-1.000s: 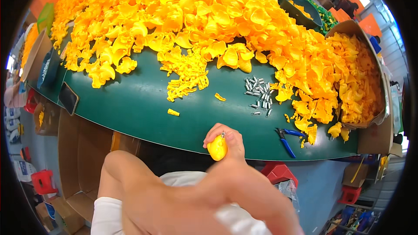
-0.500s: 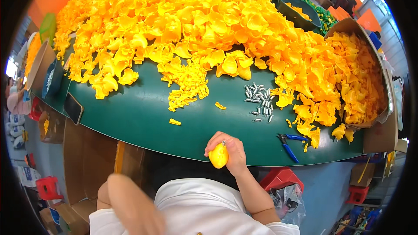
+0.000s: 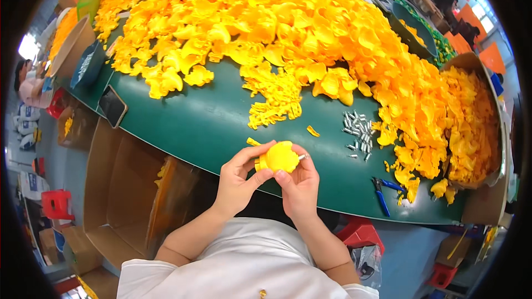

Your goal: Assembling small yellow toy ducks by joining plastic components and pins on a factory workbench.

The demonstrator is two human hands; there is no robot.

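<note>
1. Yellow plastic, by its look, makes up the round toy (image 3: 281, 158), held up near the front edge of the green counter (image 3: 183, 119).
2. The left hand (image 3: 237, 181) holds its left end, thumb in front and fingers curled around.
3. The right hand (image 3: 302, 186) pinches its right side, close to a small silver peg (image 3: 303, 157) that pokes out.
4. It is probably light and maybe hollow, as the loose pieces in the big yellow pile (image 3: 249, 19) look like thin shells. It should feel stiff, but a hard squeeze might dent it.
5. Its smooth skin could slip. The fat round sides seem best to hold; the peg looks too small.
</note>
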